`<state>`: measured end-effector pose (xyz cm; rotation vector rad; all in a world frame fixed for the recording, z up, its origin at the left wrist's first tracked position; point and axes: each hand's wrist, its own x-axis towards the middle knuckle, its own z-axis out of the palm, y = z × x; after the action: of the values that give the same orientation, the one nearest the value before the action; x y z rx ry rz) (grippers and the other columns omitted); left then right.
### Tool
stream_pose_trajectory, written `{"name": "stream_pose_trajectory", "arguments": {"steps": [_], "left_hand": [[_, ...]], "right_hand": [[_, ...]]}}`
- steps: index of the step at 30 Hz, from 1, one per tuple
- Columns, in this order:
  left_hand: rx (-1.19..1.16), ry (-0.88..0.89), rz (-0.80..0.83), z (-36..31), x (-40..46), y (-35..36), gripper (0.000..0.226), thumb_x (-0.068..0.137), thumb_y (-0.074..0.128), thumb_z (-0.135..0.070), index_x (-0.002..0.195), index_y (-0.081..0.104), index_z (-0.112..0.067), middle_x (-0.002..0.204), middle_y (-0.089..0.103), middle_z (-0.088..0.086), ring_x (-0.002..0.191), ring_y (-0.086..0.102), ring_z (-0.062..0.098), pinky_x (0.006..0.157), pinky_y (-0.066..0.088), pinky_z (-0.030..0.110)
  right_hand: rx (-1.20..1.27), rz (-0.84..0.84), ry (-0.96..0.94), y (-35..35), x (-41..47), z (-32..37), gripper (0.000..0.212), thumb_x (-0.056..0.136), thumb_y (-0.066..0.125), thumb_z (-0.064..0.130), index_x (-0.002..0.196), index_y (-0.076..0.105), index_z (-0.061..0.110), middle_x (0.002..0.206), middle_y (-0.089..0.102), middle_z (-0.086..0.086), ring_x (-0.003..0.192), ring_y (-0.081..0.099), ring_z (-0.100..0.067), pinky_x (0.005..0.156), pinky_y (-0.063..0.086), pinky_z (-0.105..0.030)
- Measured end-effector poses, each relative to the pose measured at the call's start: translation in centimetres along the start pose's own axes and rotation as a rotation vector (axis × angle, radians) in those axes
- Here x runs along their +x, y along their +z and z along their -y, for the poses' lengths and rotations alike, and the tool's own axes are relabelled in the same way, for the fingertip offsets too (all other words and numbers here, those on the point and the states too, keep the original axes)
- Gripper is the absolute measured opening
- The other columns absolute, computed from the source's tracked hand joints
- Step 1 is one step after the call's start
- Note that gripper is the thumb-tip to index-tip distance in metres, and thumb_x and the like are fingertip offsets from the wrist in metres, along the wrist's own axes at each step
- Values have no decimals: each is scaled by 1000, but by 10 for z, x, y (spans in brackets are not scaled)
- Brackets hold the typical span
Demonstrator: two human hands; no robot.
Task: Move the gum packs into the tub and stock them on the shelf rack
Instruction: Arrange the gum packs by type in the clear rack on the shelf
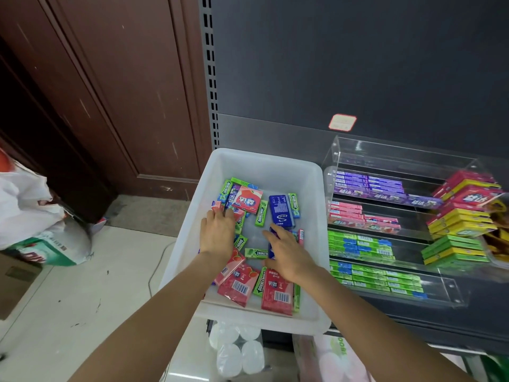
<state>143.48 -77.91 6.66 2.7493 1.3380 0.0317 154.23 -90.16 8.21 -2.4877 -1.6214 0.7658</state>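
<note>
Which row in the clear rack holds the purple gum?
The top, farthest row of the acrylic rack; below it come one pink row and two green.

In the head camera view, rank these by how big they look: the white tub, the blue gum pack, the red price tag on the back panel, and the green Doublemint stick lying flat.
1. white tub
2. blue gum pack
3. and 4. red price tag and green Doublemint stick: they look alike, and the tag is farther away, so unranked.
</note>
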Motion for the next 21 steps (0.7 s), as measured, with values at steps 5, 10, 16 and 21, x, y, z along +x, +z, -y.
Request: {"name": "stream_pose_trajectory", "arguments": {"steps": [5, 10, 16, 21], "left_hand": [[-297, 29, -18, 1, -7, -3, 33, 89, 56, -7, 121, 52, -14, 124, 57, 8, 114, 49, 28, 91, 41, 37], [-586, 6, -68, 10, -27, -20, 35, 89, 60, -11, 124, 56, -14, 122, 57, 7, 112, 50, 24, 88, 48, 37], [-434, 61, -342, 44, -32, -57, 33, 82, 63, -1, 114, 61, -11, 103, 62, 11, 94, 52, 32, 77, 44, 40], [-564, -198, -278, 77, -38, -60, 28, 91, 57, -13, 119, 59, -14, 115, 58, 7, 106, 46, 24, 80, 35, 27]], "right_hand": [[19, 13, 2, 0, 0, 0, 75, 89, 61, 31, 149, 17, 18, 157, 8, -4, 145, 8, -24, 114, 24, -41], [89, -1, -19, -7, -4, 7, 71, 92, 57, 33, 149, 17, 19, 157, 9, -3, 144, 11, -23, 113, 25, -41], [201, -57, -86, -17, 12, 31, 66, 94, 52, 31, 150, 19, 18, 156, 16, -1, 143, 16, -19, 115, 19, -34], [251, -32, -110, -19, 39, 64, 70, 94, 53, 32, 150, 15, 17, 157, 16, -2, 144, 15, -19, 117, 17, -37]]}}
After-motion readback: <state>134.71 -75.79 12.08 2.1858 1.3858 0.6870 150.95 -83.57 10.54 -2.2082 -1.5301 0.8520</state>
